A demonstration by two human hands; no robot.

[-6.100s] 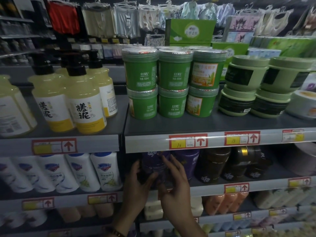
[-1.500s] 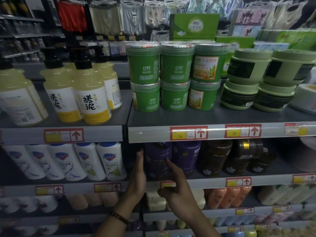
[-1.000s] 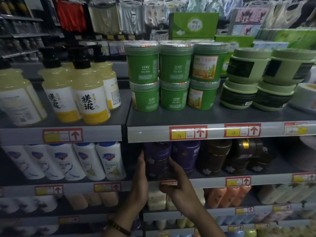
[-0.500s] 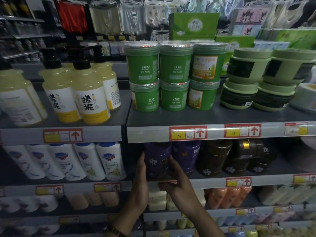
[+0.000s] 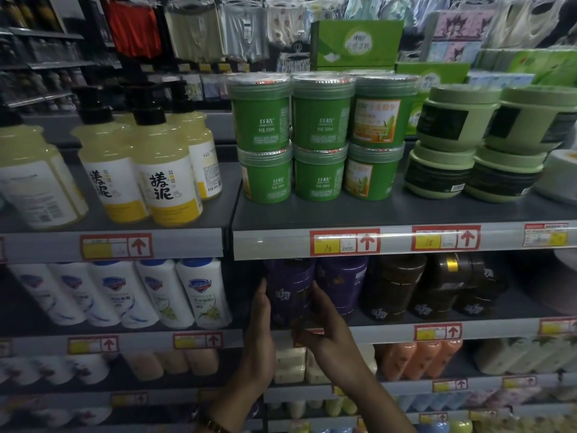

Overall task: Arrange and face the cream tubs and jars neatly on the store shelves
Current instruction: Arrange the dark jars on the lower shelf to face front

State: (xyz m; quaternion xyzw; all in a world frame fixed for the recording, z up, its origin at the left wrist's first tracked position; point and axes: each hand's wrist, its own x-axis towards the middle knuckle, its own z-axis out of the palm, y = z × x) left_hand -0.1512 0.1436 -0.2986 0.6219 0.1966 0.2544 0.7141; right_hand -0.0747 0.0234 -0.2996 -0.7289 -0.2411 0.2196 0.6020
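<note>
A dark purple jar (image 5: 288, 292) stands at the left end of the second shelf (image 5: 390, 331). My left hand (image 5: 260, 332) lies flat against its left side with straight fingers. My right hand (image 5: 326, 331) cups its right side, fingers up along the jar and thumb at its lower front. A second purple jar (image 5: 342, 284) stands just to its right, then dark brown jars (image 5: 393, 289). Green tubs (image 5: 318, 139) are stacked two high on the upper shelf, with pale green jars (image 5: 452, 148) beside them.
Yellow pump bottles (image 5: 165, 170) fill the upper shelf's left section, white bottles (image 5: 203, 292) stand left of the purple jars. Price rails with red tags (image 5: 345, 242) front each shelf. Orange bottles and soap bars sit on the shelf below. Clothing hangs behind.
Both hands stay on either side of the left purple jar. Over the last second they shifted only slightly; the right hand's fingers have slid a little higher on the jar's side.
</note>
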